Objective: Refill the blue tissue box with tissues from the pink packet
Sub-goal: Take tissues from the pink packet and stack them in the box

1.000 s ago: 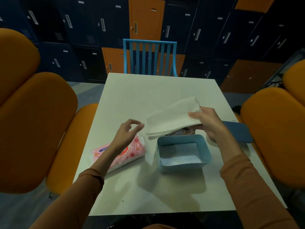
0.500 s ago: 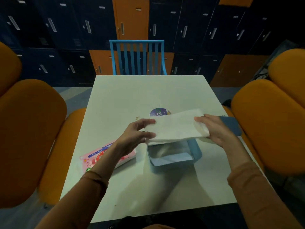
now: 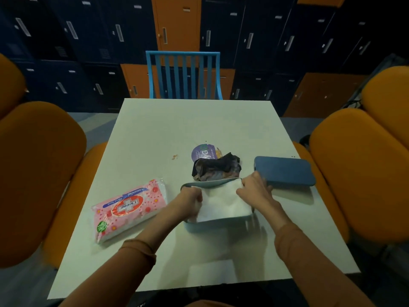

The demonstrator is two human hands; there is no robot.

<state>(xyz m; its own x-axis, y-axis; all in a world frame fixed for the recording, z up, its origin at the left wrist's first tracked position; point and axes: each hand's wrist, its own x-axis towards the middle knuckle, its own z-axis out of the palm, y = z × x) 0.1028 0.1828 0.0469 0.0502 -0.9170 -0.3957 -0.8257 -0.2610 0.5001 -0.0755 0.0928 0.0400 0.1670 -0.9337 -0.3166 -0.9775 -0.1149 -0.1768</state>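
Blue tissue box (image 3: 219, 224) on tabletop (image 3: 177, 125), white tissues (image 3: 221, 202) inside, left hand (image 3: 190, 199) curled gripping their 9 o'clock end, right hand (image 3: 254, 191) curled on 3 o'clock end, pink packet (image 3: 130, 207) at box's 9 o'clock

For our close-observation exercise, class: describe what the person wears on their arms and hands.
Both arms wear long rust-orange fabric sleeves. The left sleeve ends in a bunched cuff at the wrist; the right sleeve stops at the wrist too. The left hand and right hand are bare, with no gloves.
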